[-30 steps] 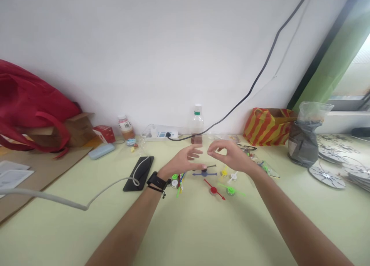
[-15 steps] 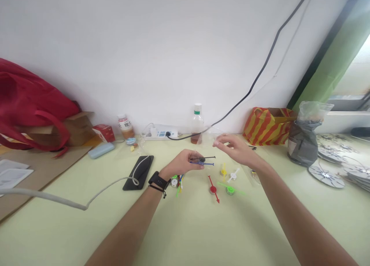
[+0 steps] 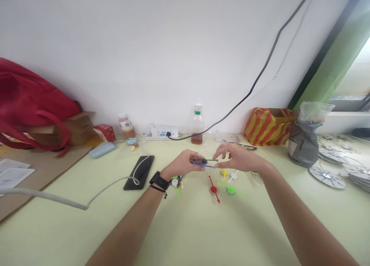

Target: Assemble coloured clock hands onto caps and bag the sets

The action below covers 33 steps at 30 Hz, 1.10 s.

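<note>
My left hand (image 3: 185, 162) is closed on a black arrow spinner (image 3: 204, 161) and a blue arrow spinner (image 3: 202, 164), their pointers sticking out to the right, one above the other. My right hand (image 3: 237, 157) is at those pointer tips, thumb and fingers apart; whether it touches them I cannot tell. On the table below lie a red arrow spinner (image 3: 213, 190), a green one (image 3: 230, 190), a white one (image 3: 233, 176) and a yellow one (image 3: 224, 173). A small cluster of coloured spinners (image 3: 175, 182) sits beneath my left wrist.
A black phone (image 3: 135, 177) with a pale cable lies at left. Behind stand a power strip (image 3: 164, 132) and a bottle (image 3: 197, 125). At right are a striped bag (image 3: 267, 127), a grey bag (image 3: 303, 144) and patterned discs (image 3: 326, 176). Clear plastic (image 3: 228, 138) lies behind my right hand.
My right hand has come down toward the tips of the held spinners. The clear plastic that was by its fingertips now lies on the table behind. My left hand has hardly moved.
</note>
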### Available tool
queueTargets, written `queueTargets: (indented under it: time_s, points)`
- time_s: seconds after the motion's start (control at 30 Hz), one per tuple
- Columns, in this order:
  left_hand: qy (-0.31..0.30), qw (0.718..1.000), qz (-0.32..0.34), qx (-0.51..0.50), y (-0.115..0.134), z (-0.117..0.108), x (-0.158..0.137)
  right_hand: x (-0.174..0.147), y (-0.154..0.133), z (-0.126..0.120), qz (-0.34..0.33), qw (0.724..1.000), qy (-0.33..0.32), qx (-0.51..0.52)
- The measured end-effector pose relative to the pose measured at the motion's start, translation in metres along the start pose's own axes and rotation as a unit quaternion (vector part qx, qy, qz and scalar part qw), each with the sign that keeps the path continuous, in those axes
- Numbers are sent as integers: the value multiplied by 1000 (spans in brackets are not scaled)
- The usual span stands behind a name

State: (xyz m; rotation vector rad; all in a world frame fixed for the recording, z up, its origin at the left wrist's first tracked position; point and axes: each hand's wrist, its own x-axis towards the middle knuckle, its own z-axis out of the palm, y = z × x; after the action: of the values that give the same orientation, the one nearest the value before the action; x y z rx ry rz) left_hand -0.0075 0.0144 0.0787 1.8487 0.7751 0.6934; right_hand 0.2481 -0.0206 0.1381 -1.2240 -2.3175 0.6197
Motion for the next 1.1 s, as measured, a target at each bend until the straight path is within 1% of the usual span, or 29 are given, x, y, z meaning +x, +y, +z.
queueTargets:
  time_s: [0.13, 0.27, 0.37, 0.53, 0.6, 0.67, 0.73, 0.83, 1.0, 1.1]
  points:
    - [5, 1000, 2, -13, 0, 0, 0, 1, -1, 5, -6, 1000, 6, -12]
    - [-2, 999, -14, -32, -1, -2, 0, 3, -3, 3, -20, 1000, 12, 1]
    - [-5, 999, -28, -30, 0, -3, -1, 4, -6, 2, -18, 999, 34, 17]
    - [-36, 998, -14, -57, 8, 0, -2, 8, -9, 2, -17, 997, 73, 13]
    - [-39, 997, -23, -66, 12, 1, -3, 7, -10, 2, -29, 997, 65, 15]
    - [-41, 996, -38, -64, 15, 0, -4, 5, -11, -1, -44, 998, 43, 13]
    - [-41, 996, -45, -58, 16, -1, -5, 1, -15, -4, -47, 998, 36, 5]
    - [-48, 996, -52, -52, 17, -3, -6, -3, -20, -10, -42, 997, 60, 10]
    - [-57, 995, -62, -47, 15, -4, -7, -3, -26, -16, -58, 993, 91, 41]
    - [-56, 997, -55, -24, 17, -6, -8, -4, -29, -17, -64, 989, 124, 52]
